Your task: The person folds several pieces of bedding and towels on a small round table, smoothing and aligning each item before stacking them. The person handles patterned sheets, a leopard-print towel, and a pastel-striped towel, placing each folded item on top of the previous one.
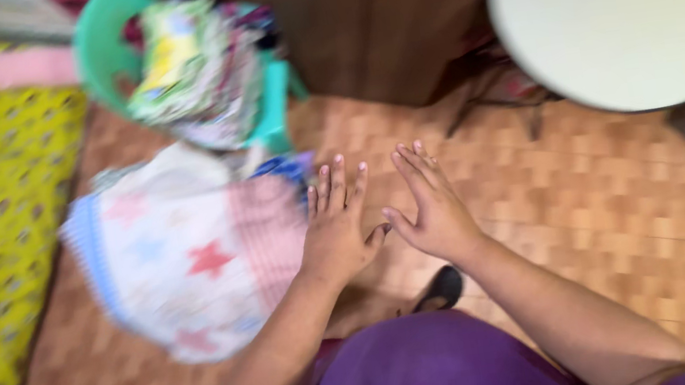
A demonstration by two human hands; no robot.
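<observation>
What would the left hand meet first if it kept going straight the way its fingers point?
Probably the folded star-patterned cloth: the left hand points up-frame along its right edge. Beyond that stands the green plastic chair. The picture is blurred, so depth is unclear.

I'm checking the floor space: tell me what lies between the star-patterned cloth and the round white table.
In the head view, both open hands, left hand and right hand, hover there over bare parquet floor, between star-patterned cloth and round white table.

Parquet floor (pixel 630 206), round pale table (pixel 629 9)
</observation>
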